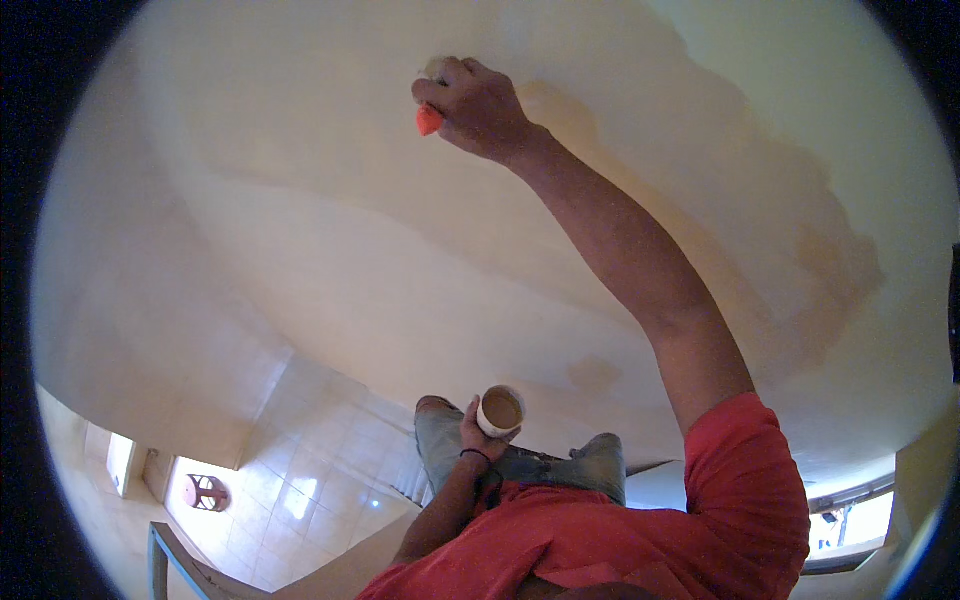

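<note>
My right arm is stretched up to the wall (330, 130). Its hand (478, 108) is closed round a paintbrush (429, 120) whose orange handle end pokes out below the fingers. The bristle end is mostly covered by the fingers and lies at the wall surface. Low in front of my body, my left hand (474, 436) is wrapped round a white cup (486, 422). Inside the cup is tan, paint-like liquid (502, 408). Darker tan patches (840, 270) spread over the cream wall to the right of my right arm.
Down at the left, shiny floor tiles (320, 440) show, with a reddish stool (206, 492) on them. A blue-grey metal rail (158, 560) stands at the lower left. A bright window opening (855, 520) is at the lower right.
</note>
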`<action>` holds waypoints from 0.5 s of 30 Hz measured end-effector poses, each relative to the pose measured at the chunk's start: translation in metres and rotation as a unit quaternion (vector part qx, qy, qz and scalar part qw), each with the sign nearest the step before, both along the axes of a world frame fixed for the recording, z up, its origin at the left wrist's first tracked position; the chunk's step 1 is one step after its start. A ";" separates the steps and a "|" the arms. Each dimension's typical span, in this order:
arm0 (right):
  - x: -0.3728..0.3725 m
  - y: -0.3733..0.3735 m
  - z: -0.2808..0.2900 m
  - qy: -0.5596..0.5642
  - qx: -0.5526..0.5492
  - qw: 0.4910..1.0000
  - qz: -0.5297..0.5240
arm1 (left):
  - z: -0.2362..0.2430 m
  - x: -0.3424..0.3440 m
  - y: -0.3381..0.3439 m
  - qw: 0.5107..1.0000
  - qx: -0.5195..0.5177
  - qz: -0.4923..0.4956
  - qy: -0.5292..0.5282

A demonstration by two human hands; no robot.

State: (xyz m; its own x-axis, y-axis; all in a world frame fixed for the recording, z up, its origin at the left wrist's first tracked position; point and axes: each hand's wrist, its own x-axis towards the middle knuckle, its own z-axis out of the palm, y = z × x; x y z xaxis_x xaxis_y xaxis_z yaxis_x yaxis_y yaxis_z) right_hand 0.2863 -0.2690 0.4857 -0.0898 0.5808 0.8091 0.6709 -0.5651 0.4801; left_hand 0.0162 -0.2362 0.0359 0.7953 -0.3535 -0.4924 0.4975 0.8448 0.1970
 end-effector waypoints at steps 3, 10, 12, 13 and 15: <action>0.005 -0.006 0.013 0.095 0.033 0.995 -0.004 | -0.001 0.001 0.009 1.000 -0.009 0.002 0.014; -0.018 -0.094 0.115 -0.092 0.243 0.963 0.068 | -0.014 0.013 0.004 1.000 -0.005 -0.011 0.019; -0.023 -0.106 0.132 -0.189 0.172 0.962 0.093 | -0.007 0.013 -0.003 1.000 -0.015 -0.018 0.010; -0.027 -0.107 0.132 -0.221 0.149 0.964 0.023 | -0.004 0.013 -0.002 1.000 -0.016 -0.017 0.005; -0.018 -0.100 0.121 -0.176 0.098 0.978 0.045 | -0.002 0.016 -0.002 1.000 -0.012 -0.019 -0.006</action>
